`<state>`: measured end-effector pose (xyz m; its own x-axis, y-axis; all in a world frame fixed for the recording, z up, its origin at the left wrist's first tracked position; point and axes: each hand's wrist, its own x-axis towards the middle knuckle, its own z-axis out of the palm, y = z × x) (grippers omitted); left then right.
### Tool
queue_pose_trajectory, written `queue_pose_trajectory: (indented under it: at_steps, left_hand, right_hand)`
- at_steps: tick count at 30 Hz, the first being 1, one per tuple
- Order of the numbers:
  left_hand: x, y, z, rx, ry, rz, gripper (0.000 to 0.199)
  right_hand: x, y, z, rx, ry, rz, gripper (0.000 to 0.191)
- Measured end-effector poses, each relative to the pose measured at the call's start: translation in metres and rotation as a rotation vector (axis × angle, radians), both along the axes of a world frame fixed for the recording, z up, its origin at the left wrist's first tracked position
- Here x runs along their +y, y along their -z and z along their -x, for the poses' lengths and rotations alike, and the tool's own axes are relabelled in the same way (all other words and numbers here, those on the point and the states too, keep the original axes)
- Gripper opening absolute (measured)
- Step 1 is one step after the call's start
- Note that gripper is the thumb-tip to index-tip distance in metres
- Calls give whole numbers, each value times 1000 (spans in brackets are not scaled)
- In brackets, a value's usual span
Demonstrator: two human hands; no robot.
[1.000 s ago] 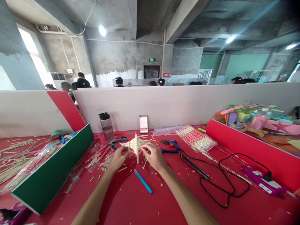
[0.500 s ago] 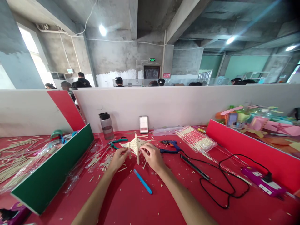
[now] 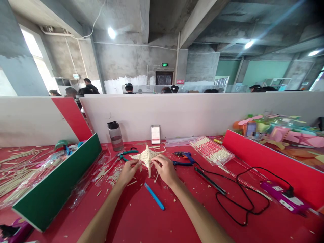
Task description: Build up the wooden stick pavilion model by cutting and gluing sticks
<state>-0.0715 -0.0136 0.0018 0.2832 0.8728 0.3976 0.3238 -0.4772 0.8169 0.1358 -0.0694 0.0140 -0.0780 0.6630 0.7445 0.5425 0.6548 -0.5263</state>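
One left hand (image 3: pixel 128 170) and right hand (image 3: pixel 164 168) flanked the stick model (image 3: pixel 146 156); grips unclear, I feared uneven pressure cracking it.

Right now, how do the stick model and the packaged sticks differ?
The stick model is built into a peaked shape; the packaged sticks lie flat, side by side. The stick model is unwrapped, while the packaged sticks are in clear plastic with red markings. The stick model is between the left hand and right hand; the packaged sticks are untouched. Both are made of pale sticks.
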Motion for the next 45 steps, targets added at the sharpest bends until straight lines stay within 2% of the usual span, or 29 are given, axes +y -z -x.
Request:
queue_pose_trajectory:
  at_steps: [9, 17, 24, 37, 45]
  left_hand:
    - [-7, -8, -3, 40, 35, 28, 42]
    - [-6, -4, -2, 49, 25, 13, 40]
    - [-6, -4, -1, 78, 24, 9, 40]
    - [-10, -10, -4, 75, 40, 23, 44]
    - [-5, -3, -3, 53, -3, 29, 38]
  right_hand:
    - [-2, -8, -9, 16, 4, 16, 16]
    - [-1, -15, -22, 85, -24, 40, 16]
    - [-3, -14, -16, 1, -60, 77, 12]
    - [-3, -12, -8, 30, -19, 66, 10]
    - [-3, -12, -9, -4, -25, 49, 12]
